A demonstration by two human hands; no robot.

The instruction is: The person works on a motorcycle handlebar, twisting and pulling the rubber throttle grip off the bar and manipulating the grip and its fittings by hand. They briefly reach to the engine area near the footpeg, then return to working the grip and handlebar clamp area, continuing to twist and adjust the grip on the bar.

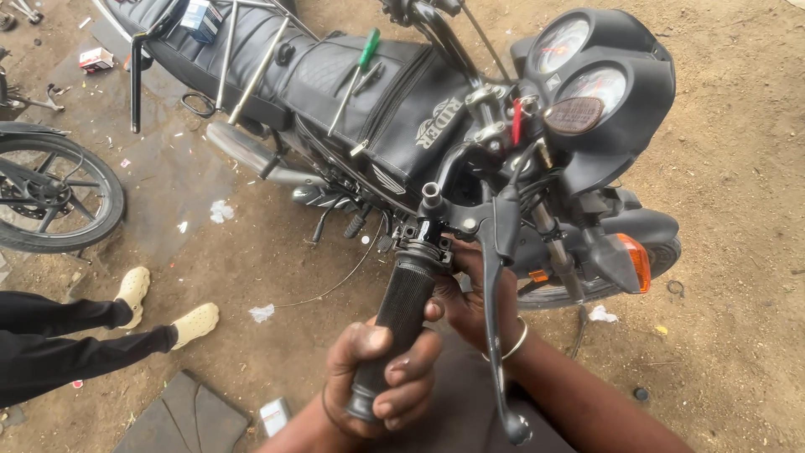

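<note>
A black motorcycle (pixel 394 109) stands on dirt ground, seen from above its handlebar. My left hand (pixel 381 377) is wrapped around the end of the black rubber handlebar grip (pixel 401 312). My right hand (pixel 474 298), with a metal bangle on the wrist, reaches under the bar at the switch housing (pixel 423 239), its fingers partly hidden behind the black brake lever (pixel 496 327). The lever hangs down in front of my right wrist.
A green-handled screwdriver (pixel 359 71) lies on the padded tank cover. Twin gauges (pixel 579 67) and an orange indicator (pixel 636 262) sit at right. Another person's legs in pale shoes (pixel 168 315) stretch in from the left, near another wheel (pixel 50 193). Litter dots the dirt.
</note>
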